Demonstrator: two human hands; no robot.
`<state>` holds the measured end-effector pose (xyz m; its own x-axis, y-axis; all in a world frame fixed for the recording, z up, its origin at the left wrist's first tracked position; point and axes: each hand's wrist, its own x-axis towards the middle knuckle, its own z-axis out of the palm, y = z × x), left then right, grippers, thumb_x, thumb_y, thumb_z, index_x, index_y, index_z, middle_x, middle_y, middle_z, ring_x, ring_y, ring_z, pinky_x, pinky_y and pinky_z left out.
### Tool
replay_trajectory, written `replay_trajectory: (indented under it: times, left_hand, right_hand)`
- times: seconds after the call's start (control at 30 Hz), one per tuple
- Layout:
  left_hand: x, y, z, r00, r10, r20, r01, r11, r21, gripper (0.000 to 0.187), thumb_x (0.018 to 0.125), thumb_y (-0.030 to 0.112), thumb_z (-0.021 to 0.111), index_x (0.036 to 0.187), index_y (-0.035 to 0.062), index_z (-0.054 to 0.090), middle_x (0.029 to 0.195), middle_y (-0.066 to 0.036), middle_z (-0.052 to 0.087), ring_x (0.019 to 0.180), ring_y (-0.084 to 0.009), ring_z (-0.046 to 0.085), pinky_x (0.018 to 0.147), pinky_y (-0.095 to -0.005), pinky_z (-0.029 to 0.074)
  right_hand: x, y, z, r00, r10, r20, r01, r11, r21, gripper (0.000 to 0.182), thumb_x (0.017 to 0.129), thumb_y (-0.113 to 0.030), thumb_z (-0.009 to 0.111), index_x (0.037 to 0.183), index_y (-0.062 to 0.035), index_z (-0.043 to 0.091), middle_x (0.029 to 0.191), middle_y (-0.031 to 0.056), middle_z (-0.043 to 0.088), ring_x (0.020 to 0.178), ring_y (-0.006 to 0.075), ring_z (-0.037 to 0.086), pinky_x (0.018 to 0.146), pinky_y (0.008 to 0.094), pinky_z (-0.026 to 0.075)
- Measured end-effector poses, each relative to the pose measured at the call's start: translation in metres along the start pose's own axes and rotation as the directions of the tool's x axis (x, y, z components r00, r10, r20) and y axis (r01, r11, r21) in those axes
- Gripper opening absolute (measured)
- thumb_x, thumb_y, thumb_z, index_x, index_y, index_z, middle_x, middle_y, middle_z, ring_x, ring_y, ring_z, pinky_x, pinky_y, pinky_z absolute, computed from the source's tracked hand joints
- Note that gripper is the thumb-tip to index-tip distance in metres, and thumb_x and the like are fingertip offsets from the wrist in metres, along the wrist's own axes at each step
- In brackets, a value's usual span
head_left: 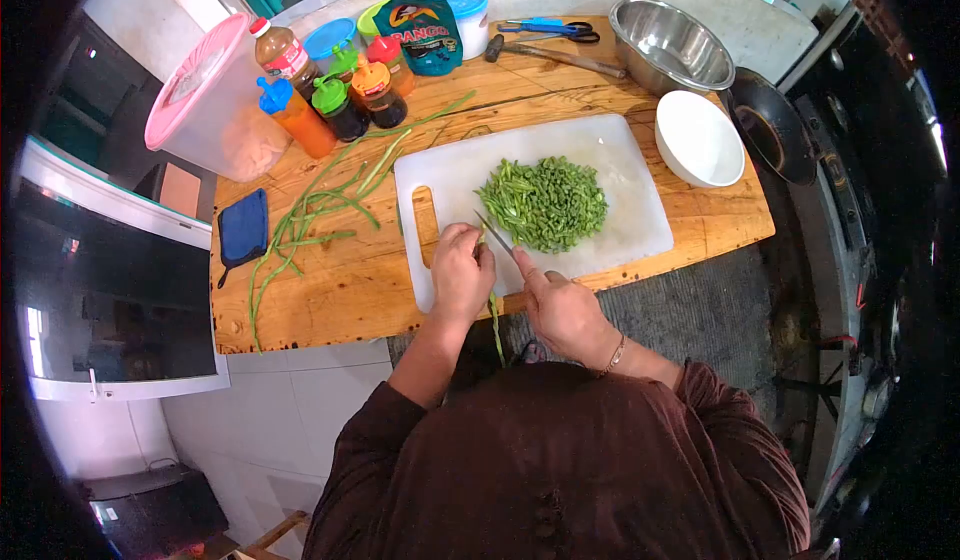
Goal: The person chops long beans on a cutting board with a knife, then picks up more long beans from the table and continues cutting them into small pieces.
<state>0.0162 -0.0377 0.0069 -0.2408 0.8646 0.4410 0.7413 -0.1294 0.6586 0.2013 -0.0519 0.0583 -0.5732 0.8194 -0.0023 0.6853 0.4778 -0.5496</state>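
Observation:
My left hand [465, 272] is closed around a few long green beans [496, 328], whose ends hang down past the table's front edge. In my right hand [566, 312] is a knife [497, 237], its blade slanting up and left close to my left fingertips. Both hands are over the near edge of a white cutting board [625, 195]. A heap of chopped green beans [548, 203] lies on the board just beyond the blade. More whole long beans [322, 200] are strewn on the wooden table to the left. My fingers cover the knife's handle.
Sauce bottles [300, 120], a pink-lidded container [235, 110] and a teal pouch [425, 40] stand at the back left. A hammer [560, 58] and scissors [560, 30] lie behind the board. At right are a steel bowl [640, 35], white bowl [698, 140] and dark pan [775, 130].

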Motion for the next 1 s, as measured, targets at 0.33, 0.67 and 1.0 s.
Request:
replay_trajectory:
  times: [0.33, 0.67, 1.0]
  left_hand:
    - [0.002, 0.005, -0.001, 0.999, 0.023, 0.049, -0.025, 0.999, 0.036, 0.015, 0.077, -0.002, 0.062, 0.091, -0.0072, 0.068, 0.096, -0.02, 0.065, 0.089, -0.0386, 0.063, 0.081, -0.0441, 0.052]
    - [0.001, 0.016, -0.002, 0.994, -0.066, 0.088, 0.063, 0.997, 0.037, 0.012, 0.08, -0.002, 0.06, 0.089, -0.0074, 0.066, 0.1, -0.022, 0.061, 0.091, -0.0395, 0.061, 0.081, -0.0447, 0.051]
    - [0.0, 0.006, 0.006, 0.997, -0.083, -0.012, 0.083, 0.996, 0.028, 0.012, 0.079, -0.003, 0.062, 0.09, -0.0056, 0.067, 0.096, -0.019, 0.062, 0.087, -0.0375, 0.062, 0.077, -0.0438, 0.052]
  right_hand:
    - [-0.002, -0.002, 0.019, 0.999, 0.015, 0.039, -0.011, 0.996, -0.089, 0.07, 0.087, -0.011, 0.053, 0.152, -0.0019, 0.031, 0.081, 0.0201, 0.064, 0.064, 0.0374, 0.066, 0.06, 0.0457, 0.056]
    - [0.015, -0.021, 0.016, 0.985, 0.094, 0.143, -0.064, 0.977, -0.203, 0.074, 0.086, -0.009, 0.053, 0.155, -0.0029, 0.026, 0.09, 0.0209, 0.065, 0.072, 0.0353, 0.068, 0.064, 0.0443, 0.057]
    - [0.009, -0.016, 0.015, 0.997, 0.035, 0.073, -0.023, 0.986, -0.163, 0.066, 0.087, -0.009, 0.052, 0.149, 0.0006, 0.035, 0.079, 0.0205, 0.066, 0.067, 0.0349, 0.068, 0.061, 0.0445, 0.056]
